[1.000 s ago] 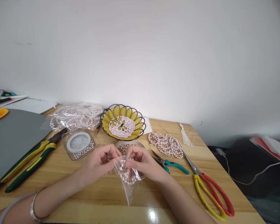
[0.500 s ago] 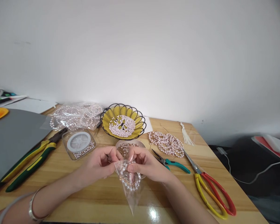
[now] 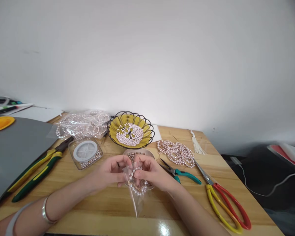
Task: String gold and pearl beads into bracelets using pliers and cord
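Both my hands meet over the middle of the wooden table [image 3: 108,209]. My left hand [image 3: 111,171] and my right hand [image 3: 151,172] each pinch the top edge of a small clear plastic bag [image 3: 136,190]. Inside the bag lies a string of pale pink pearl beads with gold links. The bag hangs down from my fingers, its lower corner pointing at the table. Directly behind my fingers sits a small clear dish [image 3: 140,154] of brownish beads, partly hidden by my hands.
A yellow dish in a black wire basket [image 3: 130,130] holds pink pearls. Nearby lie a bag of pearl strands [image 3: 82,123], a clear box with a thread spool [image 3: 85,152], green-yellow pliers [image 3: 39,170], teal pliers [image 3: 180,172], red-yellow scissors [image 3: 223,203], a pearl strand pile [image 3: 175,152] and a white tassel [image 3: 195,144].
My hands have drawn closer together on the bag's top edge. The view has shifted slightly; the bag hangs much as before.
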Demonstrator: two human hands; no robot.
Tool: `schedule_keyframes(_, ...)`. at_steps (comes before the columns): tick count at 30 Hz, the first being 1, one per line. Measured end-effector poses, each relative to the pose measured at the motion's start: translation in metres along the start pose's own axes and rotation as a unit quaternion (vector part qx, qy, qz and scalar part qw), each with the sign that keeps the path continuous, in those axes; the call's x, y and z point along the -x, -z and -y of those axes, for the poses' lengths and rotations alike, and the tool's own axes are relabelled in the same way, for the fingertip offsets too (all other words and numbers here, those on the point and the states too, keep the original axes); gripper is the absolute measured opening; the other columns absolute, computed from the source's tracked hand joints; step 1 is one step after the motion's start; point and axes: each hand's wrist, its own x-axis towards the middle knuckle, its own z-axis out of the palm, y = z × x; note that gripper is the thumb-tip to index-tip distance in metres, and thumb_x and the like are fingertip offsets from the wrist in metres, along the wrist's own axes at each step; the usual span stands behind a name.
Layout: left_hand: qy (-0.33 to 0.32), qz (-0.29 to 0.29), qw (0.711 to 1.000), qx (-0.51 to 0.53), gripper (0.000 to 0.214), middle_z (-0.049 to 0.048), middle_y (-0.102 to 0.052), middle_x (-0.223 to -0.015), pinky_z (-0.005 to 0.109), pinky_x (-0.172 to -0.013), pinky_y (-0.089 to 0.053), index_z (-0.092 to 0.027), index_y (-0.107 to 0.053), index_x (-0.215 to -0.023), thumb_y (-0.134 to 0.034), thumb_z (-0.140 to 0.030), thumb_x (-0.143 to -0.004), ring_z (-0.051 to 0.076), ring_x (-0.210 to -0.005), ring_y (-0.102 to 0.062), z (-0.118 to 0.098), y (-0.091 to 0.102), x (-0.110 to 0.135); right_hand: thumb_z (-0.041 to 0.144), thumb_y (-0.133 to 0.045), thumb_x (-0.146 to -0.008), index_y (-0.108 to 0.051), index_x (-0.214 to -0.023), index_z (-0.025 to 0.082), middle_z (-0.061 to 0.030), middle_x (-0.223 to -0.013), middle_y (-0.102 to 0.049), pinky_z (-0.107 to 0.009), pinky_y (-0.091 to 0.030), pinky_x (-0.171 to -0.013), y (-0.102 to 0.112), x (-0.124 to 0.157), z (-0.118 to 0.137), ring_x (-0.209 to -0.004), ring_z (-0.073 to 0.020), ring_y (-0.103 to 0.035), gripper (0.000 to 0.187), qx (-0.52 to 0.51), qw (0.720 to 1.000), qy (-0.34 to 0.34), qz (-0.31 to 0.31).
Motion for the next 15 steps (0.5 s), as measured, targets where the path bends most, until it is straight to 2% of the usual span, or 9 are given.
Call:
schedule_keyframes(5,0.031,-0.026,0.999,0.008,0.04,0.0017,-0.068,-0.074,0.015,-0.05,-0.04,-0.015,-0.063,-0.084,-0.09,-0.043,-0.075,0.008,-0.06,-0.052,0.0015,-0.0038,0.0008,0.039,-0.088,-0.077,-0.056,-0.076,0.018,0.0033,-0.06,-0.07,-0.018,-0.05,-0.051,-0.0006,-0.001,0.0014,-0.048,-0.007,-0.059,0.038,0.014,1.0,0.002,-0.012)
schedule_keyframes(9,0.025,-0.022,0.999,0.007,0.038,0.0008,-0.066,-0.074,0.015,-0.05,-0.04,-0.015,-0.06,-0.082,-0.085,-0.045,-0.08,0.008,-0.061,-0.053,0.0009,-0.0051,0.0017,0.046,-0.087,-0.076,-0.055,-0.075,0.018,0.0034,-0.062,-0.067,-0.019,-0.047,-0.051,-0.0016,-0.0009,0.0028,-0.05,-0.0078,-0.057,0.043,0.034,0.999,-0.005,-0.013)
schedule_keyframes(15,0.015,-0.019,1.0,-0.017,0.039,-0.004,-0.057,-0.069,0.015,-0.046,-0.042,-0.017,-0.059,-0.087,-0.08,-0.05,-0.084,0.007,-0.054,-0.046,-0.0003,-0.008,0.0047,0.057,-0.078,-0.083,-0.066,-0.074,0.015,0.0042,-0.064,-0.058,-0.021,-0.032,-0.052,-0.0002,0.0012,-0.0001,-0.054,-0.0069,-0.044,0.044,0.095,0.996,-0.001,-0.002)
